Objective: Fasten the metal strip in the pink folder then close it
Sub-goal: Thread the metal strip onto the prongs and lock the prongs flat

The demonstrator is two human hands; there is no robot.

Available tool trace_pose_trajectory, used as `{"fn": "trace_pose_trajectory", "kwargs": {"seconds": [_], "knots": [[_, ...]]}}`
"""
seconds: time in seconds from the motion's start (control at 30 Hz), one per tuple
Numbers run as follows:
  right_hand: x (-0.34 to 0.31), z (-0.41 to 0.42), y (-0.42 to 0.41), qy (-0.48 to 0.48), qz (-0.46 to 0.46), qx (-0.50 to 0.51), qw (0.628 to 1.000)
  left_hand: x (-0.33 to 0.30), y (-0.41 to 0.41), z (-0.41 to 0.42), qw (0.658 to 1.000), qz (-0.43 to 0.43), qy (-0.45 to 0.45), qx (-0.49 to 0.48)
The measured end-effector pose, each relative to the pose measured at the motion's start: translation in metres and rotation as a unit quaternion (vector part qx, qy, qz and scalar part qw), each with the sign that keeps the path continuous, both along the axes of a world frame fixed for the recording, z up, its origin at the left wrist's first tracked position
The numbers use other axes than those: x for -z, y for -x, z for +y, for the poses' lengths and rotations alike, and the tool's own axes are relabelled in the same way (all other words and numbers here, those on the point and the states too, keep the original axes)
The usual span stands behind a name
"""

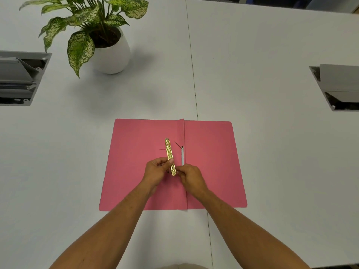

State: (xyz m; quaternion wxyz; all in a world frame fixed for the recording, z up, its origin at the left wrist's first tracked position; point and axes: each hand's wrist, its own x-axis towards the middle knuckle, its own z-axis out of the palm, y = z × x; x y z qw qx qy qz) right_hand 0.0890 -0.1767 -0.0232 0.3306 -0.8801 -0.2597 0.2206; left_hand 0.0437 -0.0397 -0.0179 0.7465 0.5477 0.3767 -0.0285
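The pink folder (209, 164) lies open and flat on the white table, its spine fold running down the middle. A gold metal strip (169, 152) with several holes is held just above the left leaf, near the fold, pointing away from me. My left hand (157, 171) pinches the strip around its middle. My right hand (189, 176) grips its near end with the fingertips. A thin metal prong (178, 144) sticks up from the folder beside the fold, and a pale slot (182, 157) shows below it.
A potted plant in a white pot (110, 53) stands at the back left. Grey cable hatches are set into the table at the far left (21, 78) and far right (338, 86). A table seam (192, 65) runs away from the folder.
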Motion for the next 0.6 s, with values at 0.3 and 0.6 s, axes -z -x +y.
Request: {"fn": "trace_pose_trajectory", "kwargs": {"seconds": [0.3, 0.6], "knots": [[0.0033, -0.0004, -0.0009, -0.018, 0.006, 0.019, 1.0, 0.0022, 0.001, -0.0048, 1.0, 0.018, 0.0, 0.011], [0.0051, -0.0021, -0.0007, -0.027, 0.031, 0.031, 0.999, 0.0041, 0.0002, -0.0042, 0.999, 0.016, 0.034, 0.027]]}}
